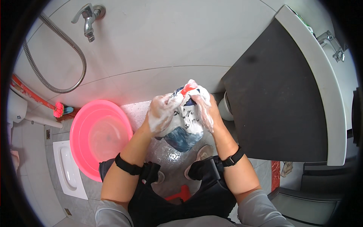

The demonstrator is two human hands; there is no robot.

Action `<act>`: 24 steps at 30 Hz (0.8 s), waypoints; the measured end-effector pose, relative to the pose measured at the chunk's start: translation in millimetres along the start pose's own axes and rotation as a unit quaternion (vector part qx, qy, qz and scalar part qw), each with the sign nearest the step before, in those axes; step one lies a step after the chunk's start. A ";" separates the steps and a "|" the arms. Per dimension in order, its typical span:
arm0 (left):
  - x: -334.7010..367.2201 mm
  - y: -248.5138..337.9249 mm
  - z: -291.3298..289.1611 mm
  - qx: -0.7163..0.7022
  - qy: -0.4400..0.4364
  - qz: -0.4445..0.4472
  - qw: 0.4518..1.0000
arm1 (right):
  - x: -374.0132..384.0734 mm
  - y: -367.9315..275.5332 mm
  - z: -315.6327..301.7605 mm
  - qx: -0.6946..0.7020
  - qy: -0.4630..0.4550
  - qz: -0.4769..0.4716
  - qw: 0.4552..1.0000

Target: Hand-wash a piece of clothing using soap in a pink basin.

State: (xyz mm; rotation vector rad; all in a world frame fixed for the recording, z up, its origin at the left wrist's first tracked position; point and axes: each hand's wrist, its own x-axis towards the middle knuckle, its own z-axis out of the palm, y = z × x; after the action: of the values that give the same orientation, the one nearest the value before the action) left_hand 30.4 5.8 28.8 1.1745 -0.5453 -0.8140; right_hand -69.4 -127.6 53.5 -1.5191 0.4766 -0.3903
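Observation:
A wet garment (189, 121), white with dark lettering and blue-grey patches, hangs bunched up between my two hands above the floor. Thick white suds cover its upper part, where a small red-orange patch (189, 88) shows; whether that belongs to the cloth I cannot tell. My left hand (159, 111), lathered up to the wrist, is closed on the garment's left side. On the opposite side my right hand (206, 109), just as foamy, grips the cloth near its top. Folds and foam hide most of the fingertips.
Left of my legs stands a pink basin (78, 143) holding cloudy water, beside a white squat toilet (70, 170). A metal hose (77, 47) and tap (89, 22) hang on the wall. The dark-fronted washbasin cabinet (280, 94) rises at right. A red stool (184, 193) shows between my legs.

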 end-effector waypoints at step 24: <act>-2.4 -0.7 -5.0 0.039 0.004 0.019 0.999 | -5.8 -4.8 3.6 -0.066 -0.032 -0.039 0.997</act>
State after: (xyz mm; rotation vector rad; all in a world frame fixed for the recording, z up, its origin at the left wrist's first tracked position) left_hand 32.5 10.5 26.6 1.2359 -0.5952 -0.7608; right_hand -72.2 -121.6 58.6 -1.6777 0.4000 -0.3764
